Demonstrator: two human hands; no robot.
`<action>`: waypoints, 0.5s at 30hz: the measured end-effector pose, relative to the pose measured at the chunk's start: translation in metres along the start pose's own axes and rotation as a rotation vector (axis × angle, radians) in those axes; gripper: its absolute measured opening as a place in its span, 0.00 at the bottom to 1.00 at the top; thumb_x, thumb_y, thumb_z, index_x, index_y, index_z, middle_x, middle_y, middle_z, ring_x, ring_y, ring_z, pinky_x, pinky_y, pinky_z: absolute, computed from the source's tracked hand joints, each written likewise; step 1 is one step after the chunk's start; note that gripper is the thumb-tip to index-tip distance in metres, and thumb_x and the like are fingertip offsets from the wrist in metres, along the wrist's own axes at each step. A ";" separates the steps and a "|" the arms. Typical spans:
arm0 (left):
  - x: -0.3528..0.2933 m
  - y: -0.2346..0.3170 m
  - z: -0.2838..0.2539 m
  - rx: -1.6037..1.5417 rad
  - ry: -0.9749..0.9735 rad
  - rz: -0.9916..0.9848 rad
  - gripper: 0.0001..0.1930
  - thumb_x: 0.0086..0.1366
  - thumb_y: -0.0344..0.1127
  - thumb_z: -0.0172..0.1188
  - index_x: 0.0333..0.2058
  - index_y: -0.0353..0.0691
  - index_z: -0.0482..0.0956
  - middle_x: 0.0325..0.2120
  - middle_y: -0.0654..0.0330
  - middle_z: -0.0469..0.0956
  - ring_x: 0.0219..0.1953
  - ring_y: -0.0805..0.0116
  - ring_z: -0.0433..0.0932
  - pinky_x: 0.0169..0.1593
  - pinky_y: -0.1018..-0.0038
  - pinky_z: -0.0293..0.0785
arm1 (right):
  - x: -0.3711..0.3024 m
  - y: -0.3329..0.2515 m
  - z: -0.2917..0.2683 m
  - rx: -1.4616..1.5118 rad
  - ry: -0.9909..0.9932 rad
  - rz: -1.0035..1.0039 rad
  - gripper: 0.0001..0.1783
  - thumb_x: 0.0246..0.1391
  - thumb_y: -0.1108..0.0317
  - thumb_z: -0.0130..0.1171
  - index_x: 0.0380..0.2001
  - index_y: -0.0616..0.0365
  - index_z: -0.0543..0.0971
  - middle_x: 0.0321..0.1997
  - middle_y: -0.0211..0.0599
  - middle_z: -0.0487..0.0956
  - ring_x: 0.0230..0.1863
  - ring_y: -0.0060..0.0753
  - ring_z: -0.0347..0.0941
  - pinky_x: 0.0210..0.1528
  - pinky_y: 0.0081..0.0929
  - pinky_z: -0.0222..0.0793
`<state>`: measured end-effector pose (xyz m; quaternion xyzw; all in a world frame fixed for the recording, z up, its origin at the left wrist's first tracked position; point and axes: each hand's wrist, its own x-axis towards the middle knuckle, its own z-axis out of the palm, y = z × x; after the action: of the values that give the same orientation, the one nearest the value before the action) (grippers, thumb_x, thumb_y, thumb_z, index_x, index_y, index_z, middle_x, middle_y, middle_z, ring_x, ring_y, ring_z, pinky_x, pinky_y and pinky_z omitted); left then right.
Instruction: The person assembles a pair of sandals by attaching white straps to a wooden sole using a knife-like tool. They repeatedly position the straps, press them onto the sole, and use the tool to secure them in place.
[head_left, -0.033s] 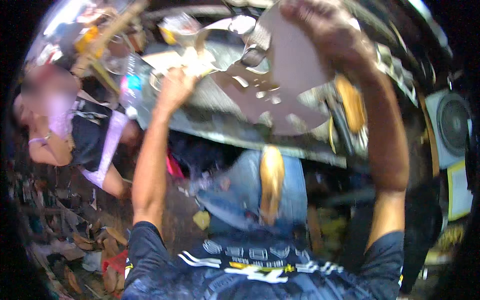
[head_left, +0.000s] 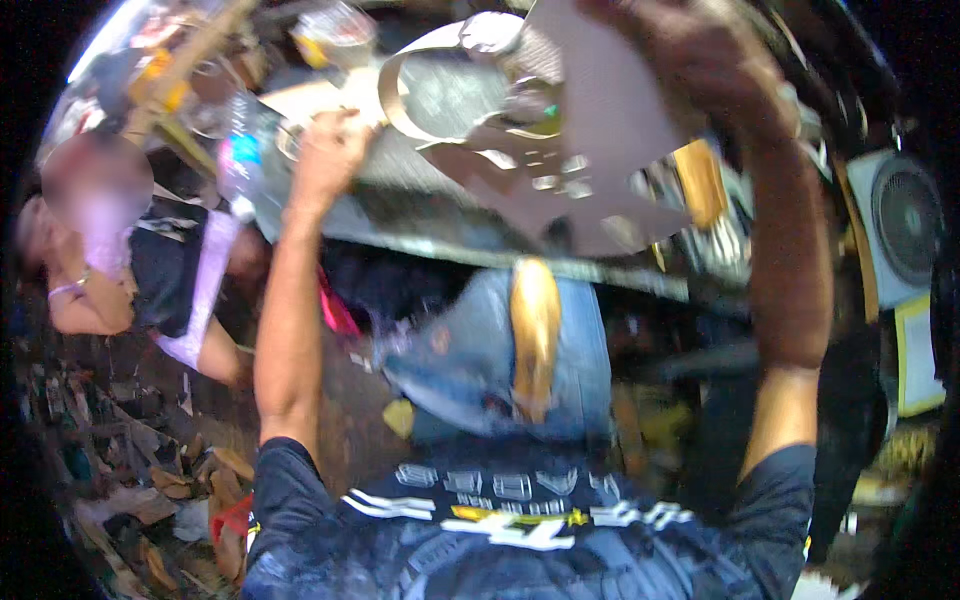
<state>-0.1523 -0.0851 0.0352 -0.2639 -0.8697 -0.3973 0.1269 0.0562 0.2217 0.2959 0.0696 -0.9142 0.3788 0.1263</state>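
Note:
On the left of the worktable, my left hand (head_left: 335, 150) has its fingers bunched together at the edge of a pale, glare-washed piece (head_left: 365, 98); what they grip is not clear. My right hand (head_left: 690, 40), dark and blurred, reaches to the far edge, its fingers closed on the upper part of a grey-brown sheet (head_left: 610, 110). That sheet has small holes and a jagged near edge, and it hangs over the table's middle and right. A pale curved strip (head_left: 393, 95) stands beside my left hand. Across my lap lies a tan, shoe-shaped form (head_left: 536, 325).
A clear bottle (head_left: 243, 165) and a clear tub (head_left: 335, 35) stand at the table's left. Right of the sheet lies an orange-brown block (head_left: 700, 185) among tools. Another person (head_left: 170, 270) sits at left; a fan (head_left: 900, 230) stands at far right. Scraps (head_left: 150, 500) litter the floor.
The sheet has shifted right with my right hand and now covers a black-handled tool. More of the curved strip shows. My left hand stays by the pale piece; the whole view has shifted slightly.

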 end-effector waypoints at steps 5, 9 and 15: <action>-0.149 0.087 0.047 -0.376 -0.508 -0.083 0.27 0.71 0.53 0.67 0.50 0.30 0.86 0.44 0.47 0.88 0.46 0.57 0.86 0.54 0.61 0.80 | -0.117 0.038 -0.037 0.080 -0.378 -0.074 0.15 0.73 0.59 0.63 0.39 0.63 0.83 0.32 0.29 0.81 0.37 0.20 0.76 0.43 0.27 0.75; -0.257 0.157 0.115 -0.001 -0.877 -0.015 0.70 0.59 0.69 0.70 0.76 0.18 0.42 0.73 0.24 0.57 0.76 0.27 0.57 0.78 0.52 0.57 | -0.197 0.105 0.003 0.057 -0.494 0.160 0.17 0.75 0.59 0.59 0.39 0.64 0.81 0.30 0.30 0.78 0.38 0.23 0.72 0.46 0.32 0.72; -0.300 0.177 0.159 -0.435 -0.641 -0.181 0.69 0.59 0.42 0.76 0.77 0.21 0.26 0.74 0.22 0.49 0.76 0.26 0.54 0.79 0.52 0.56 | -0.290 0.238 0.081 -0.007 -0.120 0.532 0.16 0.71 0.59 0.61 0.39 0.64 0.80 0.32 0.38 0.81 0.36 0.30 0.72 0.43 0.41 0.72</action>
<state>0.1934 0.0250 -0.0872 -0.3176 -0.7804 -0.4794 -0.2454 0.2662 0.3407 -0.0025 -0.1511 -0.9075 0.3906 -0.0318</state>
